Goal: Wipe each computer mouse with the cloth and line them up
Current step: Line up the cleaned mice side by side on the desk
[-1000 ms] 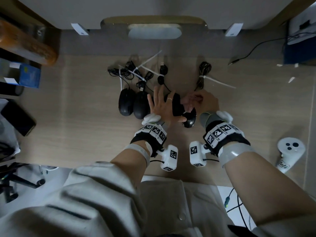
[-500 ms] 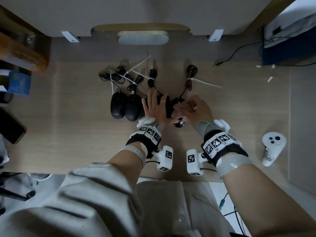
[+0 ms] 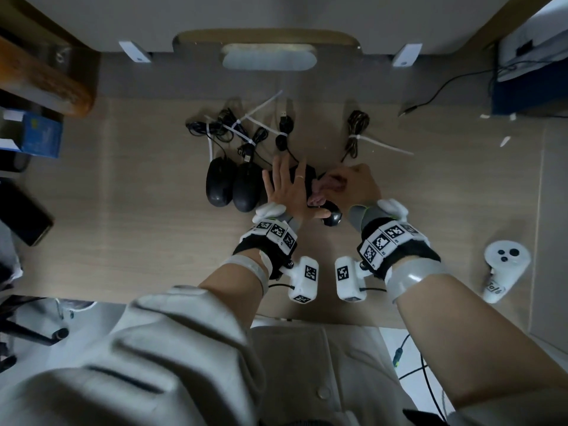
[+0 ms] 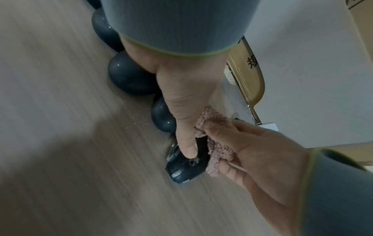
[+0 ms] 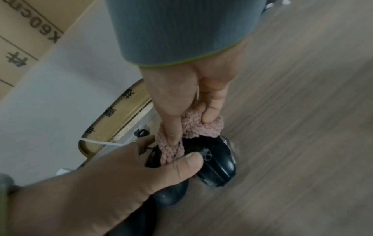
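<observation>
Several black mice lie on the wooden desk [image 3: 138, 229]. Two of them [image 3: 218, 186] [image 3: 246, 192] sit side by side on the left, and a third [image 3: 309, 179] is half hidden under my left hand [image 3: 285, 189]. That hand lies flat with straight fingers, and its thumb [image 4: 187, 148] presses on the top of a fourth mouse [image 4: 187, 167] [image 5: 220, 164] [image 3: 332, 217]. My right hand [image 3: 356, 186] grips a bunched pink cloth [image 5: 191, 127] [image 4: 216, 151] and holds it against the far half of that mouse.
Bundled mouse cables with white zip ties [image 3: 242, 130] [image 3: 356, 130] lie behind the mice. A white controller [image 3: 504, 265] rests at the right, a black phone [image 3: 27, 219] at the left edge and a blue box [image 3: 43, 136] at the back left.
The right hand has rubbed the cloth slightly along the mouse. My left hand stays flat with its thumb on the mouse. The head view has shifted a little.
</observation>
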